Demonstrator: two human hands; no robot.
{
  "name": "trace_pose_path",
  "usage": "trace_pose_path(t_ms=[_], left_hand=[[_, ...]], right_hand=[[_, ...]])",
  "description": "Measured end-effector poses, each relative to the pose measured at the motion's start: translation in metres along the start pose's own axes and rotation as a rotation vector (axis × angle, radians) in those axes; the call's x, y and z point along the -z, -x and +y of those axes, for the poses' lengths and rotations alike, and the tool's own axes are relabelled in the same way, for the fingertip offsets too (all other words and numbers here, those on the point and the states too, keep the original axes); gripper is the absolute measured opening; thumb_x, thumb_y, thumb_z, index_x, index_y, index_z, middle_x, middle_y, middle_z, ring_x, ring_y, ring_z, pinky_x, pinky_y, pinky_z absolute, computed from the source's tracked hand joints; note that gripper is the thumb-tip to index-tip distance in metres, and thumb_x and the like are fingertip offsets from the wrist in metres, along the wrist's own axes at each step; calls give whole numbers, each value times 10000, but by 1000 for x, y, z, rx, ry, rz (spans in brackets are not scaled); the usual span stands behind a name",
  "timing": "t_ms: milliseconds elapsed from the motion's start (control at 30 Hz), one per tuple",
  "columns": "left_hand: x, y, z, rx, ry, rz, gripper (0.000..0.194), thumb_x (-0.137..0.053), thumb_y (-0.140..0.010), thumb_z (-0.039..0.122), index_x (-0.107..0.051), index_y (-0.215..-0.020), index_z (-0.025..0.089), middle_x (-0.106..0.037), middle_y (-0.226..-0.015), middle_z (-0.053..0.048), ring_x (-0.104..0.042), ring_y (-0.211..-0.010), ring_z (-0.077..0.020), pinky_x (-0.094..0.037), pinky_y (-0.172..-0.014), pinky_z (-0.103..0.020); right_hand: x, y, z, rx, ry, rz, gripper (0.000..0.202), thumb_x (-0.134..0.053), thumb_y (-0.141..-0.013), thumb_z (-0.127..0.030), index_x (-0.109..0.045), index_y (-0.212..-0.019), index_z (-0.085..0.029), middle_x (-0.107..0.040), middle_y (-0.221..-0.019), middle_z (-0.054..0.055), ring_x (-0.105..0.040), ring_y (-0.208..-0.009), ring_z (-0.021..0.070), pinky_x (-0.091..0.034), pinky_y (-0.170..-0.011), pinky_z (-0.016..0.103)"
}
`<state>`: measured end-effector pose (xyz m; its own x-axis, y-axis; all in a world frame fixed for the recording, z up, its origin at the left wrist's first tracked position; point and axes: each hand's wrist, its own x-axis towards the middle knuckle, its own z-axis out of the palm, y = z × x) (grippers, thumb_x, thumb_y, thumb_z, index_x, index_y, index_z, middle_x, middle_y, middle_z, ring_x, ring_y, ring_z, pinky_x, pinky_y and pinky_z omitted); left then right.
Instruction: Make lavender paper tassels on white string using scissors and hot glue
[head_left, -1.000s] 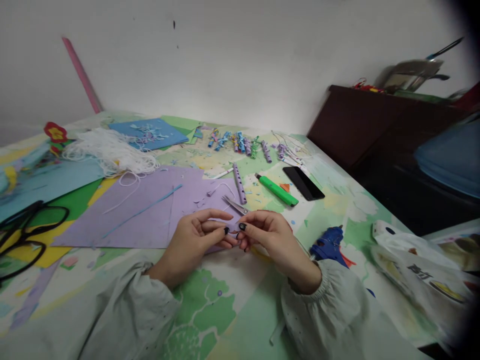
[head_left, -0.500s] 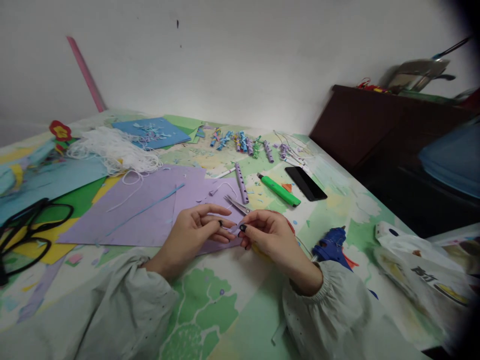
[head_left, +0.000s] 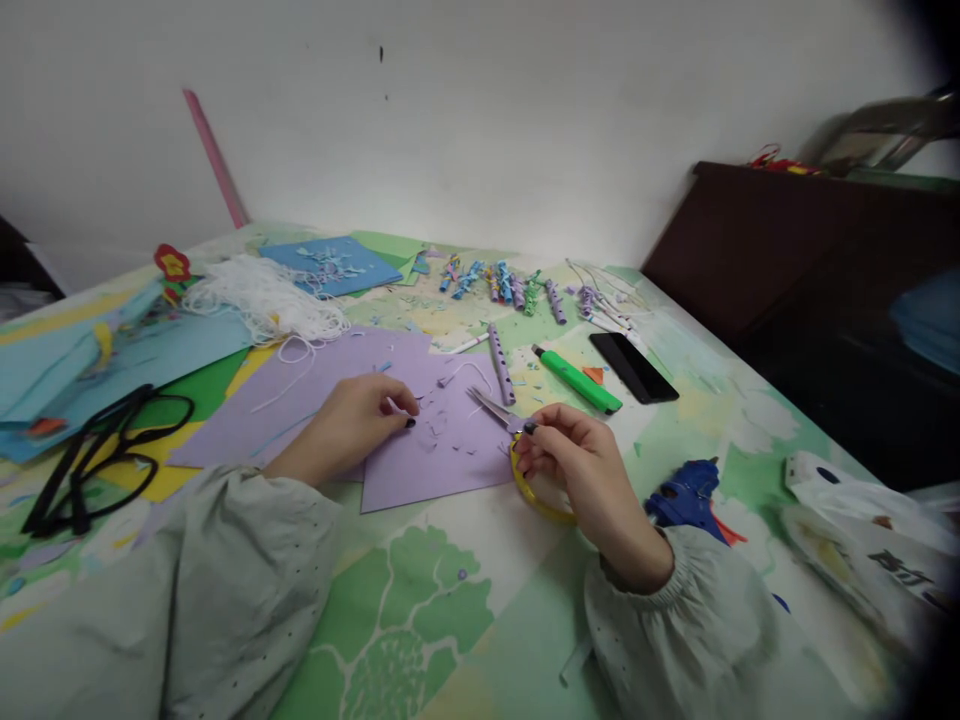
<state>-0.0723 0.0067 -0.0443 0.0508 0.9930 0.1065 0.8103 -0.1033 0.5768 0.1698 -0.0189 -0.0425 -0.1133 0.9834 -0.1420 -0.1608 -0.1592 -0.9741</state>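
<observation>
While the right hand (head_left: 577, 465) curls closed around the yellow-handled scissors (head_left: 510, 430) at 3 o'clock, the left hand (head_left: 352, 420) pinches a small scrap on the purple sheet (head_left: 442, 460); the loose sheet could slide, scattering its clippings.

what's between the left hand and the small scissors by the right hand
Nothing solid: only bare lilac paper with tiny scraps lies between the left hand and the scissors, which the right hand touches at the yellow handle.

A home craft corner: a bench (head_left: 465, 560) under a flowered cloth, strewn with coloured foam sheets (head_left: 330, 265), a glue gun (head_left: 686, 492), and a dark wooden cabinet (head_left: 787, 250) against the wall.
</observation>
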Motion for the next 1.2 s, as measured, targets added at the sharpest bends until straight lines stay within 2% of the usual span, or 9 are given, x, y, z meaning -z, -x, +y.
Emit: trace_pose_path(t_ms=[100, 267, 367, 600, 833, 933, 1033, 1133, 1200], left_hand=[[-4, -1, -4, -6, 3, -19, 99, -643, -631, 222, -721, -686, 247, -712, -728, -38, -632, -667, -217, -448, -637, -293], [3, -9, -21, 60, -88, 71, 227, -521, -650, 119, -704, -731, 225, -725, -838, -93, -641, -825, -286, -443, -757, -364], [8, -12, -28, 91, -118, 100, 227, -511, -651, 116, -691, -746, 217, -721, -876, -104, -635, -876, -299, -438, -785, -375], [6, -10, -23, 78, -50, -2, 185, -642, -665, 309, -691, -801, 194, -680, -773, -68, -603, -709, -231, -431, -651, -319], [4, -12, -22, 81, 45, -100, 92, -659, -618, 269, -623, -638, 186, -627, -645, -19, -561, -632, -182, -403, -586, -285], [7, -9, -14, 90, 110, -116, 103, -649, -637, 275, -606, -644, 181, -629, -638, -15, -571, -624, -169, -422, -574, -272], [7, -1, 5, 98, 241, -143, 137, -642, -680, 301, -616, -715, 172, -663, -668, -15, -610, -628, -155, -446, -565, -249], [0, 11, 26, 137, 547, -165, 158, -673, -700, 290, -641, -780, 158, -693, -672, -14, -650, -657, -144, -479, -614, -232], [-8, 18, 36, 131, 677, -221, 143, -689, -702, 267, -650, -786, 158, -703, -662, -6, -661, -645, -135, -490, -607, -219]], right_hand=[[0, 0, 0, 4, -8, 4, 138, -651, -641, -227, -531, -694, -185, -646, -573, -3, -579, -477, 110, -444, -463, 217], [1, 1, -1, 11, -11, 12, 135, -652, -634, -219, -539, -699, -185, -643, -565, -6, -577, -475, 112, -448, -473, 228], [0, 1, -1, 9, -22, 11, 136, -659, -634, -221, -546, -701, -184, -644, -573, -5, -578, -481, 110, -449, -477, 226], [-1, 2, -3, 8, -9, 14, 139, -665, -622, -232, -556, -692, -179, -651, -576, 3, -583, -482, 112, -450, -476, 225], [-2, 2, -1, 26, 7, 16, 131, -680, -610, -226, -583, -676, -167, -654, -572, -2, -576, -465, 101, -443, -469, 212], [-2, 1, -2, 46, 43, 13, 128, -700, -613, -231, -615, -675, -158, -659, -568, 5, -582, -470, 102, -452, -474, 213], [-3, 2, -1, 75, 92, -17, 123, -715, -629, -237, -646, -681, -149, -655, -546, 9, -593, -476, 107, -468, -492, 221], [-4, 3, 2, 113, 106, -97, 127, -720, -664, -252, -654, -704, -152, -646, -533, 3, -606, -490, 119, -486, -511, 238], [-3, 3, 7, 140, 105, -134, 123, -720, -674, -251, -650, -712, -158, -652, -568, 1, -610, -508, 119, -484, -515, 239]])
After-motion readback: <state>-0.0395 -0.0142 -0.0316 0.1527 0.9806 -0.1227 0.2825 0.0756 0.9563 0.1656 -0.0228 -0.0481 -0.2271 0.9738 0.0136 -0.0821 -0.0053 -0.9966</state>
